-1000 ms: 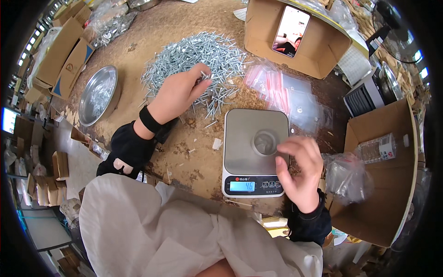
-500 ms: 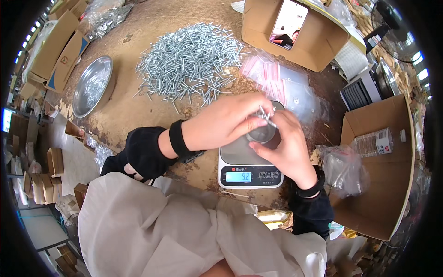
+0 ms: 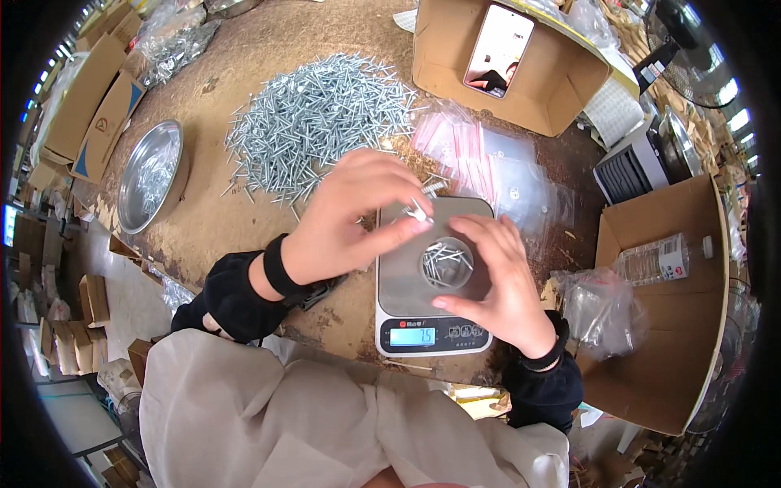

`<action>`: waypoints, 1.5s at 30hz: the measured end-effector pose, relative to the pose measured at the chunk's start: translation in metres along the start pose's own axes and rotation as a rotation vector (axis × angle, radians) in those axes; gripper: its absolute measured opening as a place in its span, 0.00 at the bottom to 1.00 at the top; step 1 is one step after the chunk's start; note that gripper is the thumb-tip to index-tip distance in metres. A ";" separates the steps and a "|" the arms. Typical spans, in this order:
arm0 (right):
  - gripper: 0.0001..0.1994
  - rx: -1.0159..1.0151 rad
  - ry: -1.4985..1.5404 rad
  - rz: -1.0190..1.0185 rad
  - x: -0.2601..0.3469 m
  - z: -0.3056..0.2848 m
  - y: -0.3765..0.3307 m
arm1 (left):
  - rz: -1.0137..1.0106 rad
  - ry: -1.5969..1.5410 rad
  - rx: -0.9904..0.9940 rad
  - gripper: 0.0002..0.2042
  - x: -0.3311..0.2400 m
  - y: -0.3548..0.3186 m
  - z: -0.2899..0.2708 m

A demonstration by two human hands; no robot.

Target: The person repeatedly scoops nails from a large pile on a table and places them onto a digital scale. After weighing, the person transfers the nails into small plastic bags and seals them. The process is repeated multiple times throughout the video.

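A digital scale (image 3: 403, 305) with a lit display stands in front of me. On its steel plate sits a small clear cup (image 3: 447, 284) with several silver screws (image 3: 446, 259) in it. My left hand (image 3: 362, 213), left of the cup and above the plate's edge, pinches a few screws (image 3: 417, 210) between thumb and fingertips. Beside the cup's right side, my right hand (image 3: 498, 272) is open, its thumb and fingers spread around it and apparently holding nothing. A large heap of loose screws (image 3: 321, 122) lies beyond my left hand.
Small clear zip bags (image 3: 508, 179) with pink edges lie behind the scale. A metal bowl (image 3: 175, 191) stands at the left. At the back, a phone (image 3: 499, 49) leans in a cardboard box (image 3: 553, 98); another box (image 3: 663, 350) at right holds a plastic bottle (image 3: 655, 259).
My hands have parted: the left moved left with screws in its fingertips, the right drew back from them. The cup's contents now show, and the scale's reading has changed. The view has shifted slightly.
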State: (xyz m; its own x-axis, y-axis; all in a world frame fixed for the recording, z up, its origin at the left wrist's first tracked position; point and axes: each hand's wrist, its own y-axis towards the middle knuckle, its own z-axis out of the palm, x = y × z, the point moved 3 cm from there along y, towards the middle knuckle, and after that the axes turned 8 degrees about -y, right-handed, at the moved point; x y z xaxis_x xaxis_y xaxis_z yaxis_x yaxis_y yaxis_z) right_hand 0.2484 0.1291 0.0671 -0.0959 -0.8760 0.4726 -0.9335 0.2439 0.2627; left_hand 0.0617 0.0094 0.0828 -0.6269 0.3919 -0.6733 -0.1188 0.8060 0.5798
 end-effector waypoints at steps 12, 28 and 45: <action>0.08 -0.379 0.352 0.216 -0.033 -0.020 -0.008 | 0.061 -0.056 0.031 0.07 0.004 -0.007 0.014; 0.05 -0.420 0.154 0.167 -0.034 -0.023 -0.009 | 0.094 0.069 0.176 0.11 -0.008 -0.006 0.030; 0.13 -0.131 -0.189 0.607 -0.109 -0.031 -0.024 | -0.172 0.019 -0.172 0.08 0.012 -0.006 -0.041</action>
State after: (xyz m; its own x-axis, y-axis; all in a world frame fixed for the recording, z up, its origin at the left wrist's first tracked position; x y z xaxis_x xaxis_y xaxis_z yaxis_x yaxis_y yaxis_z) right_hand 0.2922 0.2316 0.0354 -0.6634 -0.6218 0.4162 -0.6456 0.7569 0.1016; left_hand 0.0233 -0.0091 0.0901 -0.6004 0.2457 -0.7610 -0.3533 0.7722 0.5281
